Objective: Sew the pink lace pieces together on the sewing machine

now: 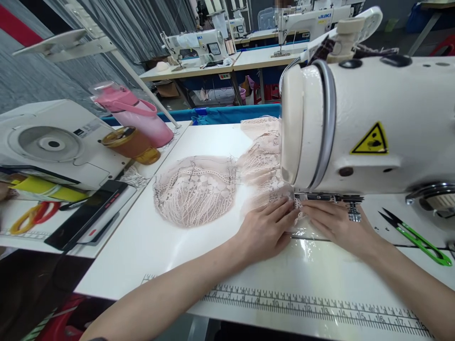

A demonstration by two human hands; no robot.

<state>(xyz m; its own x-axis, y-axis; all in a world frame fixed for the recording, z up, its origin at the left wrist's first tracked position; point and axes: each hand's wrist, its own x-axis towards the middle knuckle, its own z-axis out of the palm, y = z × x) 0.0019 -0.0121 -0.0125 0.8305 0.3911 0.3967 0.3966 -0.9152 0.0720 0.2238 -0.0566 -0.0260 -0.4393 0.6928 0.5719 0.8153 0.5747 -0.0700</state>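
Left hand (266, 229) & right hand (336, 225), flat, not gripping, press lace (195, 194) at sewing machine (373, 123) foot. Stitching prob. underway; most lace lies left.

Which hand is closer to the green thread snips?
Right. The right hand presses the pink lace by the presser foot, with the thread snips off to its right; the left hand lies farther left on the lace.
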